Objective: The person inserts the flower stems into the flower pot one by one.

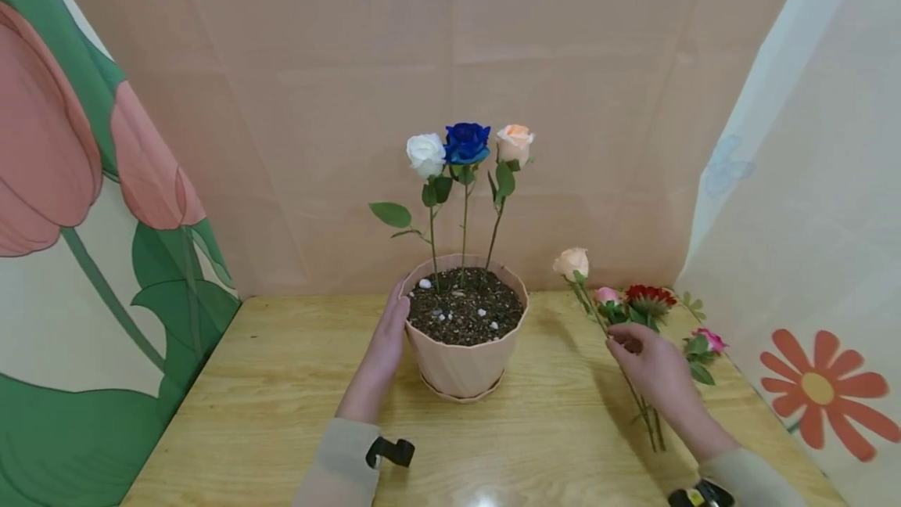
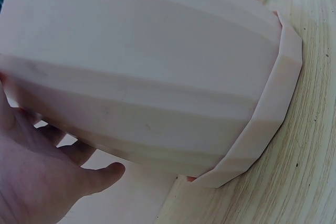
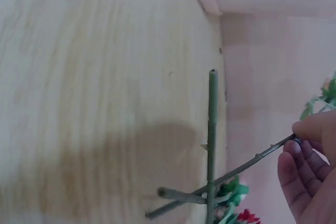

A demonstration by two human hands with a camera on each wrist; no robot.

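My left hand (image 1: 383,343) rests against the left side of a pale pink flowerpot (image 1: 457,370), its fingers along the wall. In the left wrist view this hand (image 2: 37,171) touches the pot (image 2: 157,66) with its thumb held off. Dark soil (image 1: 457,319) fills the pot, where a white rose (image 1: 425,155), a blue rose (image 1: 468,144) and a peach rose (image 1: 515,144) stand upright. Right of the pot, my right hand (image 1: 655,370) pinches the stem of a pale cream rose (image 1: 572,263). The right wrist view shows thumb and fingers on that stem (image 3: 252,162).
Beside and beyond my right hand lie a pink flower (image 1: 607,295), a red flower (image 1: 650,300) and a magenta flower (image 1: 712,339) on the wooden table (image 1: 281,397). A plain backdrop (image 1: 317,100) rises behind, with printed sheets at both sides.
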